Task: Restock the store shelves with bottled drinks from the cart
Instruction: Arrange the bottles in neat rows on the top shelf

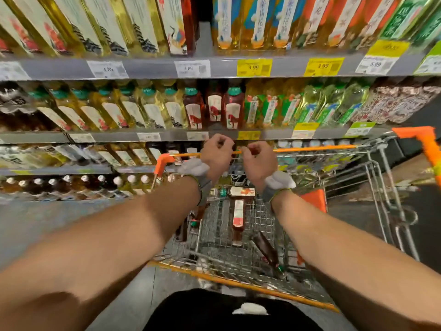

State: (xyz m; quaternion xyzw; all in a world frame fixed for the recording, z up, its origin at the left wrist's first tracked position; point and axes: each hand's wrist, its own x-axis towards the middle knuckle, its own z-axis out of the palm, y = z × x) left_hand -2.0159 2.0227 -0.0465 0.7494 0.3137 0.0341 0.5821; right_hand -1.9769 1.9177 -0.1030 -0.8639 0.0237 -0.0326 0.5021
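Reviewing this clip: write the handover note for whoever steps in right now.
Hands: left hand and right hand have curled fingers, no bottle in either, up by the far rim of the cart; whether they grip it is unclear.
Several bottles lie in the cart, one a red-brown bottle.
The shelves look well stocked.
Left: shelve the cart's bottles.

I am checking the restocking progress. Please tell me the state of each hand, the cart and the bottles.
Left hand: fingers curled, unclear whether the grip holds anything.
Right hand: the same.
Cart: holds a few bottles.
Bottles in cart: lying on their sides.
Shelf bottles: upright, in rows.
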